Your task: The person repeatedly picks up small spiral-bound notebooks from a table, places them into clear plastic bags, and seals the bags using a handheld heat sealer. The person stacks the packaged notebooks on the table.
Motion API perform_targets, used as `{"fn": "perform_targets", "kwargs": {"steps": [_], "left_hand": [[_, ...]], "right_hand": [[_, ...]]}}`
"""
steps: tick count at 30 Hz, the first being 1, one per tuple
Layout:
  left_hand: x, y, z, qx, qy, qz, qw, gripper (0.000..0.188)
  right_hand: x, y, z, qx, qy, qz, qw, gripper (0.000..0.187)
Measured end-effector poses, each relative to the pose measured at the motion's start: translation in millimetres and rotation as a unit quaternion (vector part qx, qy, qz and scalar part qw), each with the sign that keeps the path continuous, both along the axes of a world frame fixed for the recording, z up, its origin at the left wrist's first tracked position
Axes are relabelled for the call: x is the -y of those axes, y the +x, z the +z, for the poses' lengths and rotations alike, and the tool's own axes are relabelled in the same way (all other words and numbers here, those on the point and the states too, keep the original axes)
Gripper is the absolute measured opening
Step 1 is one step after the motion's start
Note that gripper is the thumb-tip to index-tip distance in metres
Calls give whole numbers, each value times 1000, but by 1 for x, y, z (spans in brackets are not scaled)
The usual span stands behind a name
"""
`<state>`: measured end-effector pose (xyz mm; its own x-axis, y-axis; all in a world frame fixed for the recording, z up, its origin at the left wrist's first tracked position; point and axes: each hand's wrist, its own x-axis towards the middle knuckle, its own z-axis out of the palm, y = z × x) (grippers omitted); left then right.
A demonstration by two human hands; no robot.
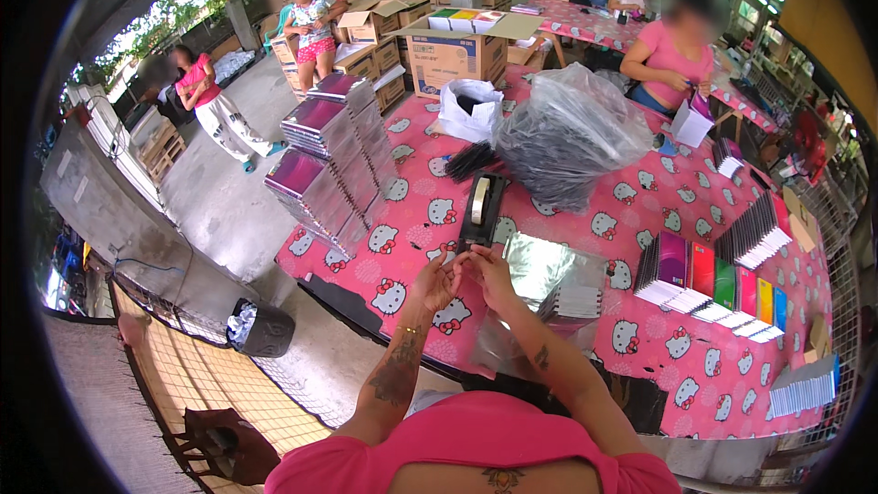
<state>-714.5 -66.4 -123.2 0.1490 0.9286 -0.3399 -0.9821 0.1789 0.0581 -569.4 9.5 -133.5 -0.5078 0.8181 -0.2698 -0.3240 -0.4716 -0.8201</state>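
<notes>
My left hand (437, 285) and my right hand (492, 280) meet in front of me, their fingertips close together just this side of a black tape dispenser (480, 210). My left palm is turned partly up, with its fingers bent in toward the right hand. Both hands seem to pinch at the fingertips; anything between them is too small to make out. Below and right of my hands lies clear plastic wrapping (540, 261) with a shiny surface. On it rests a small stack of spiral notebooks (576, 302), close to my right forearm.
Wrapped notebooks stand in tall stacks (343, 142) at left. A big clear plastic bag (576, 128), a white bag (470, 112) and an open carton (448, 59) sit farther back. Colourful notebook rows (709, 284) line the right. A person in pink (672, 59) handles notebooks across the table.
</notes>
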Motion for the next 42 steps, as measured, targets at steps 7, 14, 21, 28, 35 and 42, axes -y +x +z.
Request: {"fn": "perform_targets", "kwargs": {"steps": [7,14,21,28,35,42], "left_hand": [[27,8,-25,41,-165,31,985,37],[7,15,3,-744,-17,163,648,25],[-31,11,-17,-601,27,112,791,31],[-44,-27,35,-972,-31,-84,216,28],[-11,50,93,-719,278,-69,633,15],[-36,116,110,-681,397,-168,592,23]], "right_hand": [[11,6,-22,12,-98,59,993,30],[6,1,-10,-39,-119,4,992,31],[46,35,15,55,-50,-20,997,26],[93,131,144,180,396,-36,900,20],[80,206,178,460,540,-125,694,31],[72,197,164,553,570,-4,608,39]]}}
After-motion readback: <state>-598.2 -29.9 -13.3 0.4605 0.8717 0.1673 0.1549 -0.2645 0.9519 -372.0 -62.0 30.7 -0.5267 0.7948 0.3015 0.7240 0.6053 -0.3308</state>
